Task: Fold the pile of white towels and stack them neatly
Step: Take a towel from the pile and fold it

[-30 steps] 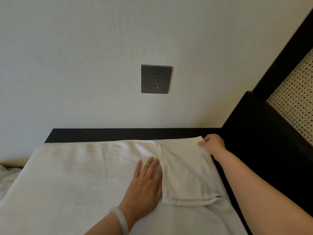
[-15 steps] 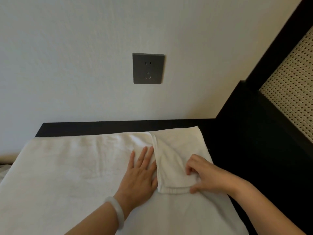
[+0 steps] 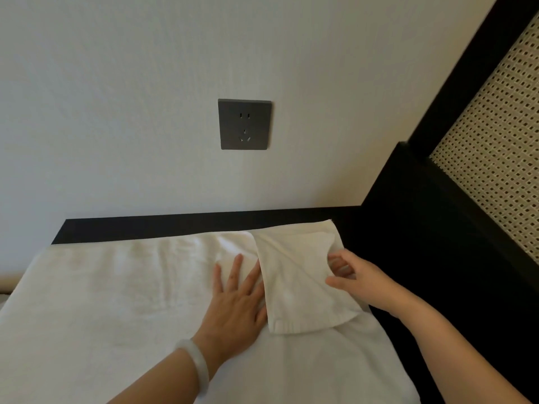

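Left hand (image 3: 237,301) is pressing flat, fingers toward 12 o'clock; right hand (image 3: 355,275) is pinching the towel flap (image 3: 294,275), lying 12-to-6 o'clock.

Soft matt white cloth towel (image 3: 122,301) (terry-like nap), woven cane panel (image 3: 493,158), matt black frame (image 3: 423,258).

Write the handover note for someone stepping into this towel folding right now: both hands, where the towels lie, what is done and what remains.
Left hand: flat, fingers spread, pressing on the large white towel just left of the folded piece.
Right hand: pinches the folded piece's right edge.
Towels: the large one is spread out flat, and the folded piece lies on its right end. I cannot tell whether that piece is a separate towel or a flap.
Done: one fold laid over.
Left: finish the folding and stack. No finished stack is in view.
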